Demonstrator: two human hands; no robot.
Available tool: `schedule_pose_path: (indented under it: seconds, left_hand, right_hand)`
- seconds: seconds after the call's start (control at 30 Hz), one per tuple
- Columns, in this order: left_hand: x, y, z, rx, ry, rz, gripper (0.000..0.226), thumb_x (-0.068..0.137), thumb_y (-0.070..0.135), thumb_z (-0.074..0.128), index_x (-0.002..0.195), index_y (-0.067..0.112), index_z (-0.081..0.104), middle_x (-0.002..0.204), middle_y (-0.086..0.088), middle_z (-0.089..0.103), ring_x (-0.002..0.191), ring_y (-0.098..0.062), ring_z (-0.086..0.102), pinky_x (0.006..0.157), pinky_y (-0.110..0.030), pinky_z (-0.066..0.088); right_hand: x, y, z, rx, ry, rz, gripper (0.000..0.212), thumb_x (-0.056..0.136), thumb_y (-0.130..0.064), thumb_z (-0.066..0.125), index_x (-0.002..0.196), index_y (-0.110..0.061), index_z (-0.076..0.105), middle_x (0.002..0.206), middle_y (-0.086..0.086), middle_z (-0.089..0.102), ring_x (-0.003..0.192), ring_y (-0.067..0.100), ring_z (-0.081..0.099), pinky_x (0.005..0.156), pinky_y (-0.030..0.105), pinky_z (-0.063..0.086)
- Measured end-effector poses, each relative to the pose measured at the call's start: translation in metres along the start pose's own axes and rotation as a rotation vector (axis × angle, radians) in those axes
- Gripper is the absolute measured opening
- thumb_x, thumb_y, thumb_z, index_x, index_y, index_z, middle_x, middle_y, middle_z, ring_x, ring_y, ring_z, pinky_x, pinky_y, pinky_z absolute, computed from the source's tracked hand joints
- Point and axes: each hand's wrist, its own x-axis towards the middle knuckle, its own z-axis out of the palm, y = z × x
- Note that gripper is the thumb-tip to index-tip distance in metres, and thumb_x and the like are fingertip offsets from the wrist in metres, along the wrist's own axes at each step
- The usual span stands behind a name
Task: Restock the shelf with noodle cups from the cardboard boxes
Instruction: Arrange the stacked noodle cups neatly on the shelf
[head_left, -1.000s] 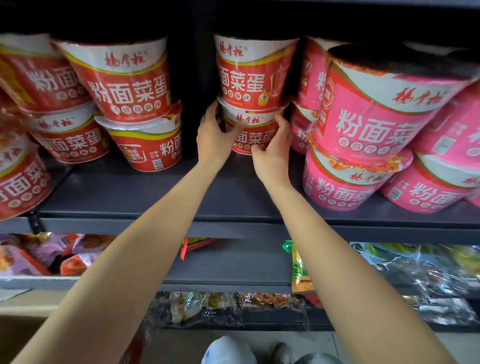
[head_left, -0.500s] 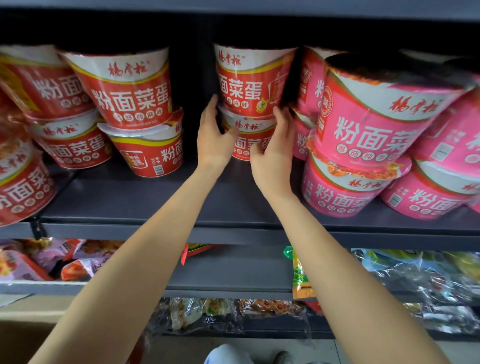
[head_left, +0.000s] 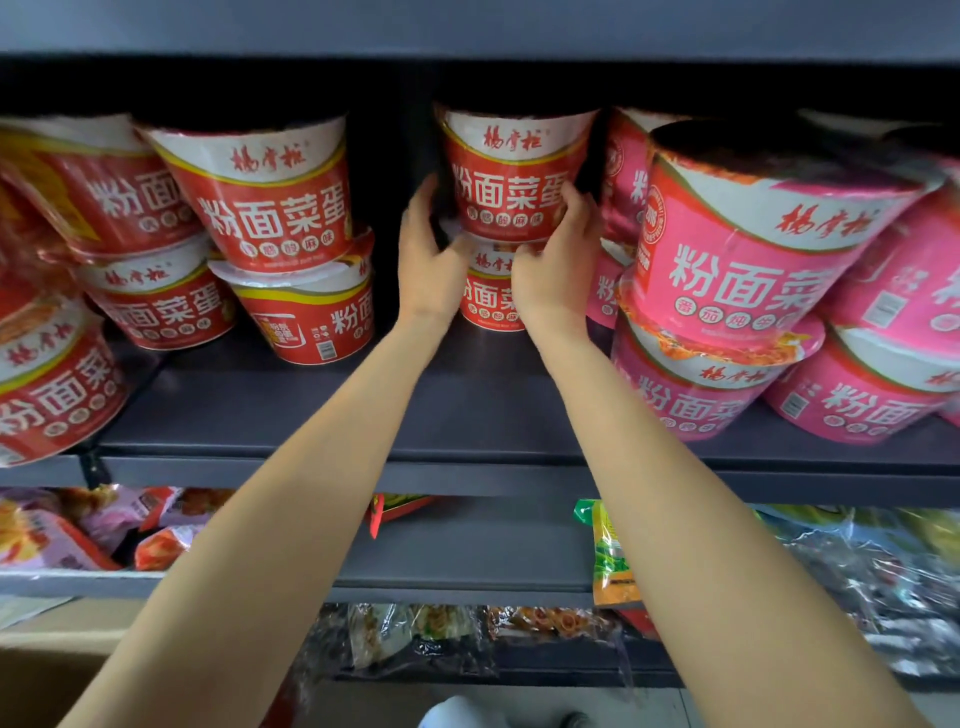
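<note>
**Gripping the top red cup**

Clasping the upper red noodle cup (head_left: 511, 179), the left hand (head_left: 428, 260) and right hand (head_left: 558, 260) curl round its sides. It sits stacked on a lower red cup (head_left: 491, 301), far back on the dark shelf (head_left: 467, 410), left of the pink cups (head_left: 748, 249).

Dark grey metal shelving (head_left: 467, 415) fills the view, its far recess in deep shadow under a pale grey board (head_left: 467, 26) above. Lower tiers hold snack packets (head_left: 78, 530) left and clear-wrapped bags (head_left: 857, 571) right. Pale floor (head_left: 649, 709) shows near, at the bottom.
</note>
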Motion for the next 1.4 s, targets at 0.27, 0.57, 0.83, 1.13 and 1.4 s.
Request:
schedule_pose_path:
  seconds: [0.27, 0.57, 0.83, 1.13, 1.4]
  left_hand:
    - [-0.006, 0.001, 0.009, 0.058, -0.127, -0.001, 0.078, 0.078, 0.019, 0.052, 0.151, 0.02, 0.025, 0.152, -0.003, 0.037, 0.138, -0.016, 0.037, 0.112, -0.037, 0.036]
    - [-0.006, 0.007, 0.001, 0.05, -0.215, -0.039, 0.075, 0.087, 0.006, 0.056, 0.152, 0.016, 0.021, 0.155, -0.005, 0.031, 0.139, -0.017, 0.034, 0.112, -0.035, 0.036]
    - [-0.094, 0.014, -0.093, 0.252, 0.234, 0.346, 0.035, 0.088, -0.001, 0.052, 0.122, 0.008, 0.057, 0.113, -0.004, 0.065, 0.105, -0.012, 0.062, 0.091, -0.032, 0.05]
    - [-0.031, 0.006, -0.176, 0.188, 0.245, -0.149, 0.082, 0.078, 0.036, 0.074, 0.145, 0.023, 0.029, 0.142, -0.001, 0.048, 0.13, -0.019, 0.046, 0.106, -0.039, 0.041]
    - [-0.032, -0.001, -0.162, 0.113, 0.215, -0.209, 0.087, 0.068, 0.043, 0.077, 0.143, 0.02, 0.039, 0.134, 0.002, 0.057, 0.119, -0.015, 0.057, 0.099, -0.039, 0.049]
  right_hand:
    - [0.005, 0.005, 0.003, -0.006, -0.116, -0.04, 0.087, 0.083, -0.01, 0.067, 0.151, -0.008, 0.013, 0.157, 0.012, 0.019, 0.145, 0.025, 0.02, 0.116, 0.039, 0.025]
    - [-0.001, 0.0, -0.004, 0.036, -0.217, 0.004, 0.083, 0.086, -0.005, 0.06, 0.152, -0.012, 0.011, 0.158, 0.01, 0.015, 0.146, 0.025, 0.016, 0.117, 0.044, 0.024]
    - [-0.069, -0.017, -0.016, 0.109, -0.304, -0.245, 0.046, 0.082, 0.006, 0.048, 0.124, -0.011, 0.057, 0.124, 0.004, 0.06, 0.116, 0.019, 0.053, 0.098, 0.02, 0.039]
    - [-0.049, -0.085, 0.058, 0.207, -0.682, 0.013, 0.079, 0.089, -0.016, 0.062, 0.151, -0.025, 0.013, 0.156, 0.004, 0.018, 0.141, 0.018, 0.024, 0.109, 0.032, 0.027]
    - [-0.067, -0.084, 0.062, 0.345, -0.708, 0.19, 0.077, 0.086, -0.002, 0.056, 0.15, -0.026, 0.02, 0.148, 0.003, 0.038, 0.134, 0.021, 0.039, 0.109, 0.048, 0.037]
